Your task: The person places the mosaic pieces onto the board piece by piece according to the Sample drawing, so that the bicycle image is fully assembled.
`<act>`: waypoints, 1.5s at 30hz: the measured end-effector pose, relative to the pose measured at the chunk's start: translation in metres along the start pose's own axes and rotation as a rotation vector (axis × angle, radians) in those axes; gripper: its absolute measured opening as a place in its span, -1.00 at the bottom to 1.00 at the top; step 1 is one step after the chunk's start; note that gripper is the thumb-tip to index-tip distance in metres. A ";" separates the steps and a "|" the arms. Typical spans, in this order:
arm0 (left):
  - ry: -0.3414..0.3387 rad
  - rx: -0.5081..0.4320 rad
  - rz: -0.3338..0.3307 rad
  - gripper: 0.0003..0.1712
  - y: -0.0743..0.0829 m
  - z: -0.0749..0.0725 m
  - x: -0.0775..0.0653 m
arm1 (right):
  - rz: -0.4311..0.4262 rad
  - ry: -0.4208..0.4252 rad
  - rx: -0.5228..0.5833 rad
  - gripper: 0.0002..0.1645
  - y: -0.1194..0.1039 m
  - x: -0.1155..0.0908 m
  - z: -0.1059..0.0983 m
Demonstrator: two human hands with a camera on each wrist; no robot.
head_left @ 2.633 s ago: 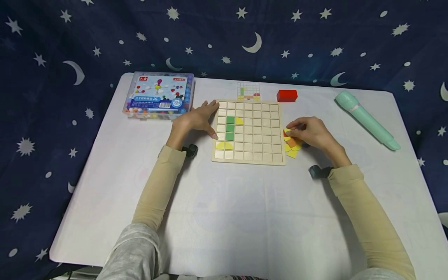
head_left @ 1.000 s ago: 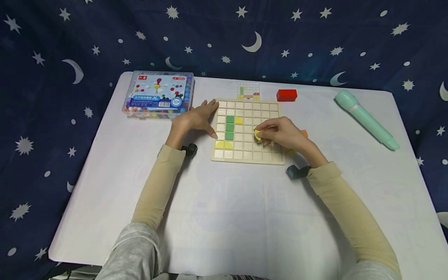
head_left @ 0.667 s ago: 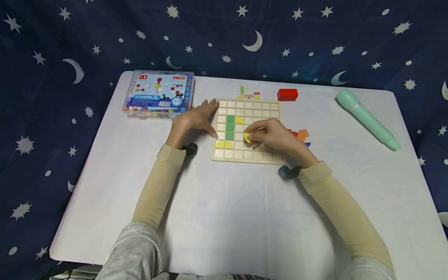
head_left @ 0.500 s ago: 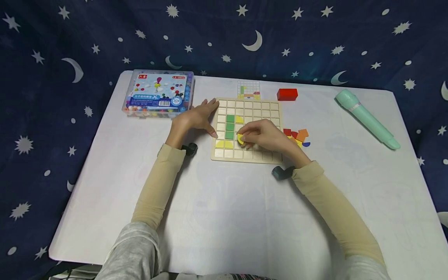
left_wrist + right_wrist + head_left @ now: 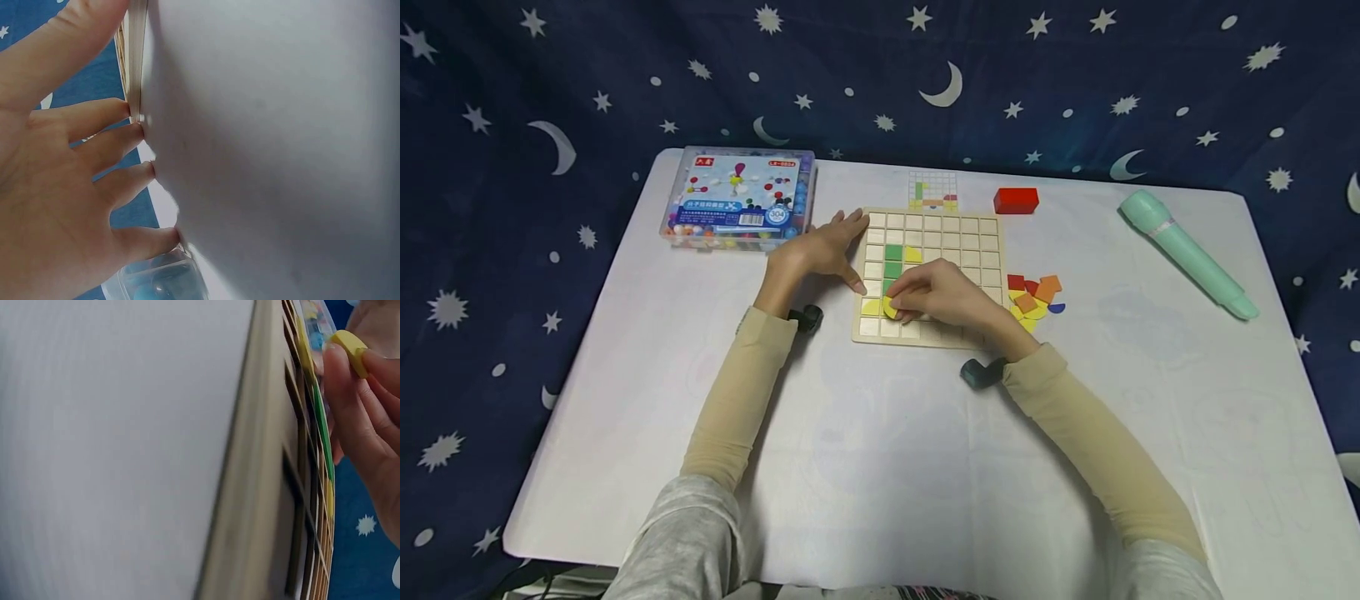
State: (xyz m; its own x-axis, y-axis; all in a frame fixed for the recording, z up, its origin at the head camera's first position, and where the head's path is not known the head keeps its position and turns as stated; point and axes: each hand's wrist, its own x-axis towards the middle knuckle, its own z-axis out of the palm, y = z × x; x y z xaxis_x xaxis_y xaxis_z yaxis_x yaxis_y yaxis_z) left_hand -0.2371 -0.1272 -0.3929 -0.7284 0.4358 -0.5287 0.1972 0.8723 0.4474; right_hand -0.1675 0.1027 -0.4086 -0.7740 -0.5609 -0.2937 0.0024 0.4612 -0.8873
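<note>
A wooden grid board [image 5: 951, 335] lies mid-table, with green square tiles [image 5: 892, 252] in one column and a yellow quarter-round tile [image 5: 913, 254] beside the top one. Low on the left sits another yellow tile [image 5: 870, 307]. My right hand [image 5: 942, 296] pinches a yellow rounded tile [image 5: 890, 307] between thumb and fingers, over the lower left cells; the right wrist view shows this yellow tile [image 5: 351, 352] raised off the board. With fingers spread, my left hand [image 5: 823, 252] rests against the board's left edge. In the left wrist view its fingertips [image 5: 136, 130] are straight.
Loose red, orange, yellow and blue tiles [image 5: 1033, 300] lie right of the board. Behind it are a printed pattern card [image 5: 933, 191] and a red block [image 5: 1016, 201]. A boxed molecule kit [image 5: 739, 198] stands at back left, a mint-green microphone-shaped object [image 5: 1187, 254] at right.
My right hand has gone from the loose tile pile leftward across the board with a yellow tile, ending over the lower left cells. My left hand has stayed at the board's edge.
</note>
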 end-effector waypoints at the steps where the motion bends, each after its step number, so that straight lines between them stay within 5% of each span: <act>1: 0.000 -0.002 0.000 0.44 0.000 0.000 0.000 | 0.001 -0.007 0.006 -0.76 0.000 0.001 0.002; 7: 0.002 -0.008 0.007 0.42 -0.001 -0.001 -0.002 | 0.002 -0.034 0.004 -0.81 -0.003 0.007 0.018; 26: 0.006 -0.004 0.009 0.42 0.001 -0.001 -0.002 | -0.087 0.074 -0.289 -0.84 -0.013 0.007 0.039; 31: 0.002 -0.008 0.008 0.42 0.001 0.000 -0.001 | -0.115 0.088 -0.353 -0.98 -0.012 0.009 0.041; 45: 0.005 -0.008 0.010 0.41 0.000 0.000 -0.001 | -0.090 0.083 -0.487 -0.85 -0.018 0.010 0.044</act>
State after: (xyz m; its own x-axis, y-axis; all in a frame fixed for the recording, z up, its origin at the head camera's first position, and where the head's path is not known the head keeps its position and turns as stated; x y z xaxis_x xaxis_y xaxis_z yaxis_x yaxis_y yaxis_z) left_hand -0.2365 -0.1272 -0.3922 -0.7296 0.4430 -0.5210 0.1992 0.8664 0.4578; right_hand -0.1468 0.0586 -0.4114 -0.8052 -0.5659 -0.1774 -0.3471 0.6923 -0.6327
